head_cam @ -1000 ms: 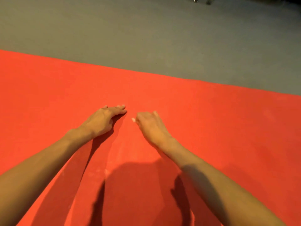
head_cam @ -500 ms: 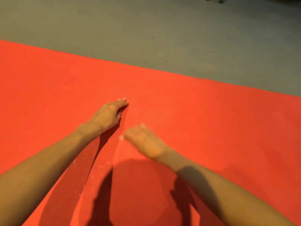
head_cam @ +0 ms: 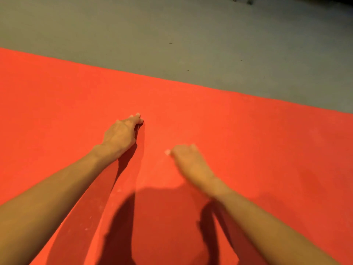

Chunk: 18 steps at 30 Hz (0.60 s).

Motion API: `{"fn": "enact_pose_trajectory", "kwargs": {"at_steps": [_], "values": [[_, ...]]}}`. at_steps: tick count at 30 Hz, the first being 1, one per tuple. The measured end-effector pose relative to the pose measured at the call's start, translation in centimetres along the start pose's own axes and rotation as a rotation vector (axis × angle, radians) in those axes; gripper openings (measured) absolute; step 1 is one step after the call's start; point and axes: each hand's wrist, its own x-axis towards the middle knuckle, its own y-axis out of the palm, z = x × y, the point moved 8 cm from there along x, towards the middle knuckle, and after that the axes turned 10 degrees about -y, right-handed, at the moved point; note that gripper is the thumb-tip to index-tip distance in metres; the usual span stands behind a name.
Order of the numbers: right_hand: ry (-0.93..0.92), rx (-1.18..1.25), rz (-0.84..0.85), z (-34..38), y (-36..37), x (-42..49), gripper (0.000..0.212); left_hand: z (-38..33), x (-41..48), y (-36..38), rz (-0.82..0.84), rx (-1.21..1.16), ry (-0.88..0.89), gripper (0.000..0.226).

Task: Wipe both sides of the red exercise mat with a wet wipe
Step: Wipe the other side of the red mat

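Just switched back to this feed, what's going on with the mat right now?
A person's bare arms reach out over the red exercise mat, which lies flat on a grey floor. The left hand rests on the mat, fingertips pressed down. The right hand, blurred, sits on the mat nearer the person and seems curled around a wet wipe, whose white corner pokes out. Only the mat's upward face shows.
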Motion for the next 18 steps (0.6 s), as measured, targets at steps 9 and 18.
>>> {"fn": "enact_pose_trajectory", "kwargs": {"at_steps": [9,18], "values": [[0.516,-0.144,-0.05,-7.3,-1.6,-3.2,0.022,-2.4,-1.3,-0.7,-0.067,0.095,0.007,0.043],[0.195,-0.022,-0.025,-4.4,-1.4,-6.5,0.007,-3.6,-2.2,0.3,-0.028,0.364,-0.031,0.056]]}}
